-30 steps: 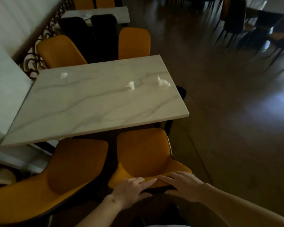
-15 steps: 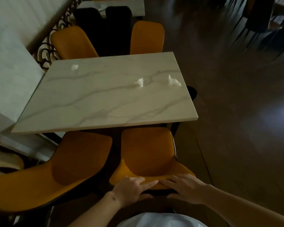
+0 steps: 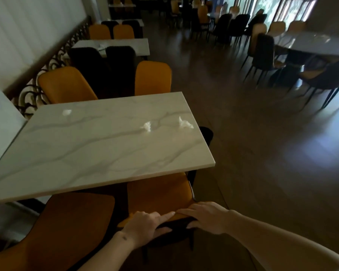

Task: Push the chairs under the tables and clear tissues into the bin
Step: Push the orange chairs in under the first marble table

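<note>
A marble-topped table (image 3: 98, 153) carries three crumpled white tissues: one far left (image 3: 67, 112), one in the middle (image 3: 146, 126), one near the right edge (image 3: 185, 123). The orange chair (image 3: 159, 190) in front of me has most of its seat under the table's near edge. My left hand (image 3: 145, 223) and my right hand (image 3: 205, 216) grip the top of its backrest side by side, fingers over the front, thumbs behind. No bin is in view.
A second orange chair (image 3: 72, 222) stands to the left, angled away from the table. Two orange chairs (image 3: 67, 85) (image 3: 153, 77) face the far side. Black chairs (image 3: 106, 69) and more tables lie behind. Dark open floor (image 3: 262, 163) runs to the right.
The orange chair under my hands has slid forward, further under the table. My view has lifted to take in more of the room.
</note>
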